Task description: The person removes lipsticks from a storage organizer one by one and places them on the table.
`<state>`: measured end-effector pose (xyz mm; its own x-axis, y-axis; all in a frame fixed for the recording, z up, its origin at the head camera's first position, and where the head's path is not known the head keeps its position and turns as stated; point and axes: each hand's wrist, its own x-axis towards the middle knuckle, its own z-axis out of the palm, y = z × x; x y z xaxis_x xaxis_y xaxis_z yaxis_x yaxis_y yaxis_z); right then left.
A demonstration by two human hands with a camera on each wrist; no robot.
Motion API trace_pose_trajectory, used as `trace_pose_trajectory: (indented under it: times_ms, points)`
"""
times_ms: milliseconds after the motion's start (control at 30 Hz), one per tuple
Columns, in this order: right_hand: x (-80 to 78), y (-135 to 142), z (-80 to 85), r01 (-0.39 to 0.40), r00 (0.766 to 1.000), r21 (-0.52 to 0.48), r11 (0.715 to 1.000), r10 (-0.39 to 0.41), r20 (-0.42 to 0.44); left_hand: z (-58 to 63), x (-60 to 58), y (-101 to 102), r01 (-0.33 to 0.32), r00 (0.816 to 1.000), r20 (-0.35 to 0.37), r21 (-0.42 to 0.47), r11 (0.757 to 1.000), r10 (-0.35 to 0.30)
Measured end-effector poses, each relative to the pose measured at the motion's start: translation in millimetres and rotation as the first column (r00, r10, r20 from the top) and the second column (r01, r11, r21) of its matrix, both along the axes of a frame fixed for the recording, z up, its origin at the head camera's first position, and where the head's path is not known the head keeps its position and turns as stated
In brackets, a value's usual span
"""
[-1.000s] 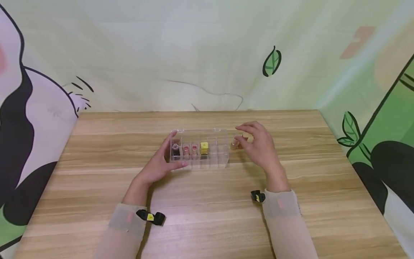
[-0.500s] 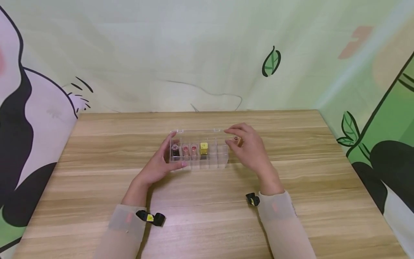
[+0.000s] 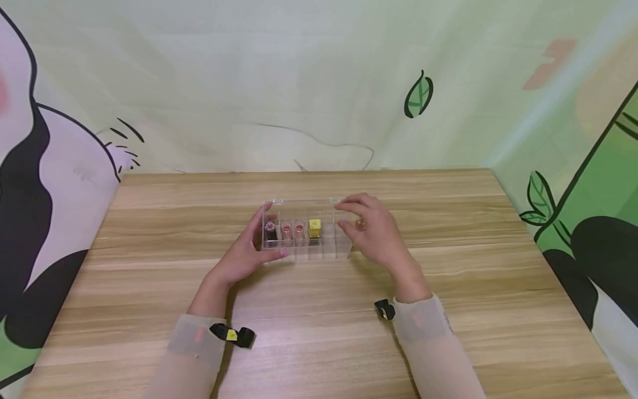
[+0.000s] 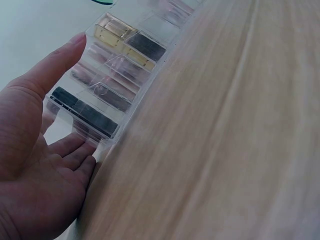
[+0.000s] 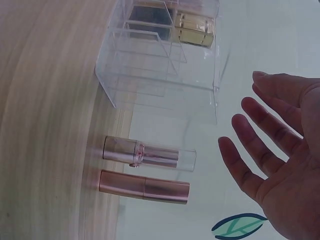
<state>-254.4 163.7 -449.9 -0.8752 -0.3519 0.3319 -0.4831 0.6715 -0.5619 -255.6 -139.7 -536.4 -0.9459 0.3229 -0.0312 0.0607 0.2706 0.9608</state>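
A clear compartmented lipstick organizer (image 3: 328, 234) stands on the wooden table, and my left hand (image 3: 242, 255) grips its left end, thumb in front and fingers behind. Its compartments hold a black lipstick tube (image 3: 271, 231) at the left, two pinkish lipsticks (image 3: 299, 230) and a yellow-topped lipstick (image 3: 314, 228). At the organizer's right end is my right hand (image 3: 376, 233), fingers apart and nothing between them. In the right wrist view a clear-capped lipstick (image 5: 152, 154) and a rose-gold lipstick (image 5: 145, 187) stand upright beside the organizer; the hand mostly hides them in the head view.
The light wooden table (image 3: 319, 332) runs back to a pale green printed cloth (image 3: 224, 83). Black wrist cameras sit at the left cuff (image 3: 232, 334) and the right cuff (image 3: 385, 309).
My right hand has moved left, from the lipsticks standing beside the organizer to the organizer's right end. The left hand and the organizer have stayed in place.
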Motion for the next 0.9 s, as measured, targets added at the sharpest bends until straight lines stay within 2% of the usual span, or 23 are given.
trace_pose_trajectory:
  times_ms: [600, 900]
  points:
    - [2.5, -5.9, -3.5, -0.027, 0.999, 0.033, 0.999, 0.026, 0.033, 2.6, 1.7, 1.9, 0.000, 1.000, 0.010, -0.016, 1.000, 0.000]
    - [1.4, -12.6, -4.2, -0.057, 0.998, 0.077, 0.995, 0.057, -0.001, 2.3, 1.6, 0.5, -0.002, 1.000, 0.017, -0.008, 1.000, 0.002]
